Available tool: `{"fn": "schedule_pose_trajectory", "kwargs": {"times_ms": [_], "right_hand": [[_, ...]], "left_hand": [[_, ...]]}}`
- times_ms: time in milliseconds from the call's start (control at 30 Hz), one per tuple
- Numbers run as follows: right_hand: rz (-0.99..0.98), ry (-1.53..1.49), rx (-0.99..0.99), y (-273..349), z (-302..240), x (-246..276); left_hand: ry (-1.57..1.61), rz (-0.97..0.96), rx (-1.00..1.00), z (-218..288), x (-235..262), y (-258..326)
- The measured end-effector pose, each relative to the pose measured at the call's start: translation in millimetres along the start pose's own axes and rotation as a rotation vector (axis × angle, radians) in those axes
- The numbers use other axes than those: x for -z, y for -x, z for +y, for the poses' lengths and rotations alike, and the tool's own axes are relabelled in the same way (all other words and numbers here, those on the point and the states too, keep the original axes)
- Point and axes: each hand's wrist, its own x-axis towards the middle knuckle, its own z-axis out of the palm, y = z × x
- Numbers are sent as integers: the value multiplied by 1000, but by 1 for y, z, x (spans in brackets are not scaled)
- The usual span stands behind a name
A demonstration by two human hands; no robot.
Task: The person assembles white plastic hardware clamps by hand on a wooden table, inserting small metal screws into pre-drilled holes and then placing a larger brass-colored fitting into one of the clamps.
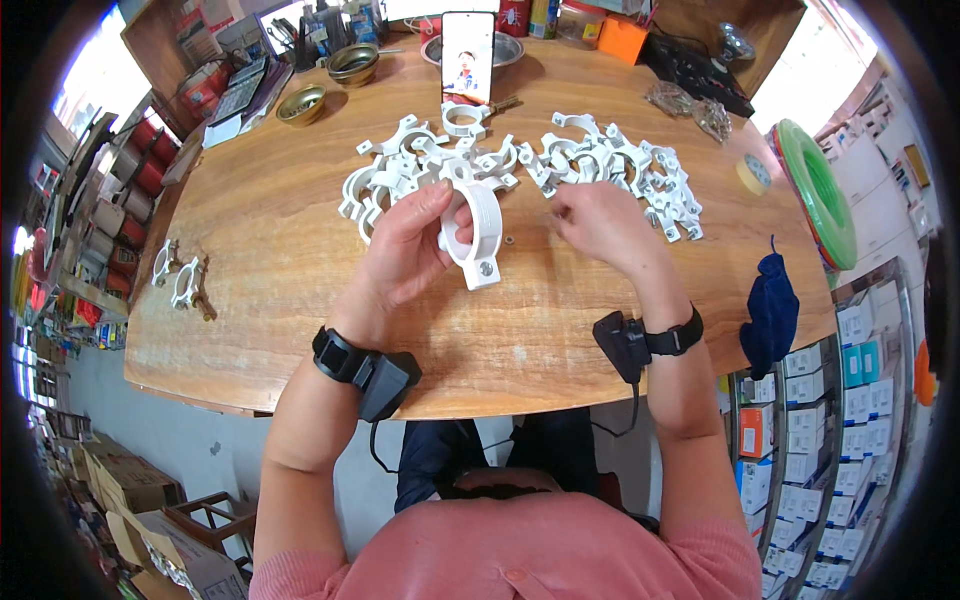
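Note:
My left hand (405,240) grips a white plastic pipe clamp (487,225), held tilted above the table with its ring facing sideways. A metal screw or nut shows in the clamp's lower lug. My right hand (607,228) is to the right of it, apart from the clamp, with the fingers curled in a pinch; whatever is between them is hidden. Just beyond my left hand lies a heap of white clamp pieces (405,165). A second heap of white clamp pieces (625,165) lies beyond my right hand. One small nut-like part (510,239) rests on the wood between my hands.
Two clamps with brass-coloured bolts (186,284) lie at the table's left. A phone (467,58) stands at the back, near brass bowls (301,105). On the right are a tape roll (753,174), plastic bags (690,108), a dark blue cloth (770,312) and green coiled hose (815,190).

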Motion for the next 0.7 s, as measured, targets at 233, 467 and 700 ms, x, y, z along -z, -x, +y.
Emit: {"fn": "schedule_pose_trajectory", "kwargs": {"times_ms": [233,467,700], "right_hand": [[433,-844,249,15,-36,31],[468,-813,387,12,-42,25],[475,-965,192,13,-46,19]], "left_hand": [[-157,5,72,0,-22,0],[-220,-56,93,-5,-25,0],[-417,28,-39,-9,-32,0]]}}
